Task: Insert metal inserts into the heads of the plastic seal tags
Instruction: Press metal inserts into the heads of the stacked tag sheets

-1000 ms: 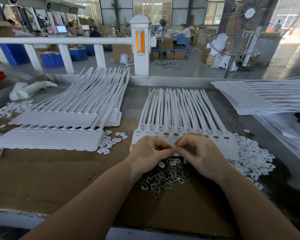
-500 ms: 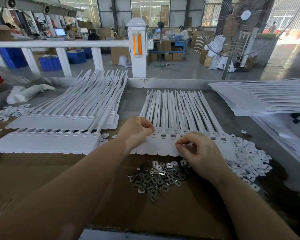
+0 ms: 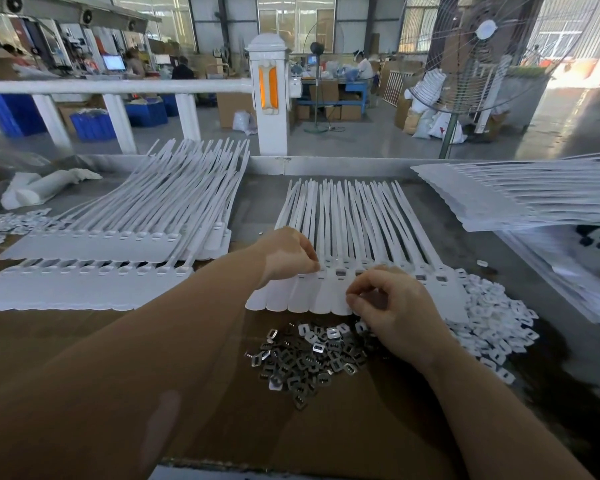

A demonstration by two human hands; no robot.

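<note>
**Seating an insert at the left end of the tag row**

My left hand sits at the left end of the fanned row of white plastic seal tags in the middle of the desk. Its fingertips are curled tight, a narrow grip pressing at a tag head; I judge a small insert is pinched there, but the piece itself is hidden, so I cannot tell for sure. My right hand rests on the flat tag ends just right of centre, fingers curled in a narrow pinch; whether it holds an insert I cannot tell.

The loose heap of small grey metal inserts lies on the brown cardboard just below the row, touching the right hand's lower edge. A pile of small white plastic caps sits to the right. Some heads in the row already show dark metal in their slots.

To do this step well, I reckon: line the insert square with the slot, push straight down with the fingertip, keep the right hand pressing the row flat so the tags do not slide.

Two stacked batches of white tags lie at left, another white stack at right.
</note>
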